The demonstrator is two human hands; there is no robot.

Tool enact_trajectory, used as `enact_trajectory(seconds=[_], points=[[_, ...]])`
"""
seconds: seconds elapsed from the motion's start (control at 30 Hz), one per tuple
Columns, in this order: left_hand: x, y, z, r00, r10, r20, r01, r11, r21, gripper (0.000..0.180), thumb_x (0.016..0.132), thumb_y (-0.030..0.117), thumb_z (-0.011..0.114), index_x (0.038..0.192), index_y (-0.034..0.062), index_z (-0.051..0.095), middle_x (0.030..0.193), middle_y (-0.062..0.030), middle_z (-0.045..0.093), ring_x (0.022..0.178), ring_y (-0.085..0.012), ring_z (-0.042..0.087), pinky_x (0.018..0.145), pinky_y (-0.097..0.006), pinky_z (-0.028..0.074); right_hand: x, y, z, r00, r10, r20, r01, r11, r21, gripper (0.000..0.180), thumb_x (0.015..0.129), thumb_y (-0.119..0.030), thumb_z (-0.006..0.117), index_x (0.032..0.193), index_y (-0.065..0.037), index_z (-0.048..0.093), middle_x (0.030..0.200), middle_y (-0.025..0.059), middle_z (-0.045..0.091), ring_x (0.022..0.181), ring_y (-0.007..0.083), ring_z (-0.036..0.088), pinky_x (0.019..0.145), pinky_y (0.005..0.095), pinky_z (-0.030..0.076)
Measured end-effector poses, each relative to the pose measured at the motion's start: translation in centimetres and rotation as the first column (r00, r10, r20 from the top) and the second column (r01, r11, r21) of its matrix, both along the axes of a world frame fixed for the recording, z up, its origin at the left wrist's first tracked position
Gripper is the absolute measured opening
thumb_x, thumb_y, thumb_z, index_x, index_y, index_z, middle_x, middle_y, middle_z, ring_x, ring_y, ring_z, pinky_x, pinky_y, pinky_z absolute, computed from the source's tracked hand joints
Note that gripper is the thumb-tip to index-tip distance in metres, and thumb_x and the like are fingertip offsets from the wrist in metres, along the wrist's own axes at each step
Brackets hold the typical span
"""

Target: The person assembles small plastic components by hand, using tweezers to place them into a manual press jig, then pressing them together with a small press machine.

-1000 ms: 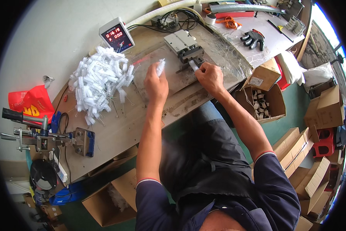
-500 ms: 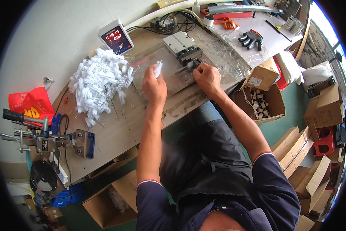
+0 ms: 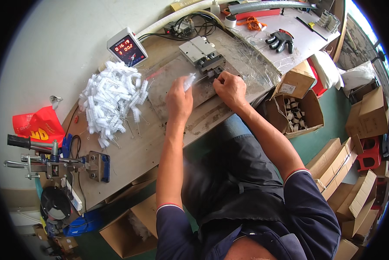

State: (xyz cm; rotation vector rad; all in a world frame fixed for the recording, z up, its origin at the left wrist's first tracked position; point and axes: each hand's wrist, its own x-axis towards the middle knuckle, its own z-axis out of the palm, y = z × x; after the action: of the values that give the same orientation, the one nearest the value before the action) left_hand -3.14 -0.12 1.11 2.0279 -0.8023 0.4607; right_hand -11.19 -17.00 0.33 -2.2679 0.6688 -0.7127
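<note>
Left hand [image 3: 179, 100] closed around a small white coiled piece [image 3: 189, 81], sticking out above the fingers, over the worn tabletop [image 3: 129, 151]. Right hand [image 3: 230, 88] pinched shut at the front of a small grey metal fixture [image 3: 203, 54]; what sits between the fingertips too small to tell, possibly a thin wire end. Held piece just beside the fixture, between both hands. Heap of like white coiled pieces [image 3: 112, 102] to the left, well apart from the hands. Digital counter with red digits [image 3: 127, 47] behind the heap. Open cardboard box of small cylinders [image 3: 295, 113] off the right edge. Black glove [image 3: 280, 40] on the far surface.

Handling, by judgement: piece looks very light, springy plastic, easily crushed; thin wire tails likely to bend. Best taken mid-body, gently, tails left free.
</note>
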Motion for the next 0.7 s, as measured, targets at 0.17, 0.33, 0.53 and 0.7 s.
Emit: enact_trajectory(seconds=[0.17,0.33,0.53,0.7], points=[[-0.2,-0.6,0.1,0.997,-0.070,0.029,0.065,0.987,0.147,0.017,0.095,0.011,0.066,0.111,0.0072,0.065,0.104,-0.0162,0.070,0.095,-0.0398,0.068,0.080,-0.048,0.054,0.1,0.1,-0.2,1.000,-0.008,0.013,0.008,1.000,-0.005,0.020,0.082,-0.027,0.072,0.083,-0.008,0.073,0.076,0.0155,0.072,0.077,0.0360,0.072,0.074,0.0448,0.055],[-0.5,-0.8,-0.1,0.993,-0.085,0.085,0.059,0.960,0.273,0.020,0.092,0.008,0.068,0.111,0.0070,0.063,0.103,-0.0149,0.068,0.095,-0.0385,0.068,0.080,-0.048,0.054,-0.1,0.3,0.1,0.999,-0.009,0.045,0.009,1.000,-0.006,0.021,0.082,-0.028,0.068,0.080,-0.008,0.071,0.076,0.0175,0.071,0.078,0.0391,0.071,0.074,0.0486,0.055],[-0.9,-0.4,-0.4,0.985,-0.014,0.174,-0.036,0.959,0.282,0.023,0.084,-0.001,0.066,0.105,0.0078,0.062,0.099,-0.0122,0.065,0.092,-0.0374,0.067,0.077,-0.047,0.055,-0.4,0.0,0.0,0.996,0.005,0.093,-0.010,0.998,0.056,0.022,0.083,-0.029,0.069,0.084,-0.008,0.074,0.077,0.0163,0.072,0.079,0.0383,0.071,0.074,0.0476,0.056],[-1.6,1.1,-0.8,0.963,0.014,0.270,-0.045,0.993,0.108,0.022,0.087,-0.002,0.067,0.106,0.0074,0.064,0.102,-0.0111,0.069,0.094,-0.0348,0.069,0.079,-0.045,0.056,-0.7,-1.2,-1.0,0.956,0.031,0.291,-0.140,0.922,0.360,0.021,0.086,-0.022,0.069,0.094,-0.004,0.076,0.072,0.0113,0.071,0.071,0.0198,0.070,0.071,0.0350,0.054]])
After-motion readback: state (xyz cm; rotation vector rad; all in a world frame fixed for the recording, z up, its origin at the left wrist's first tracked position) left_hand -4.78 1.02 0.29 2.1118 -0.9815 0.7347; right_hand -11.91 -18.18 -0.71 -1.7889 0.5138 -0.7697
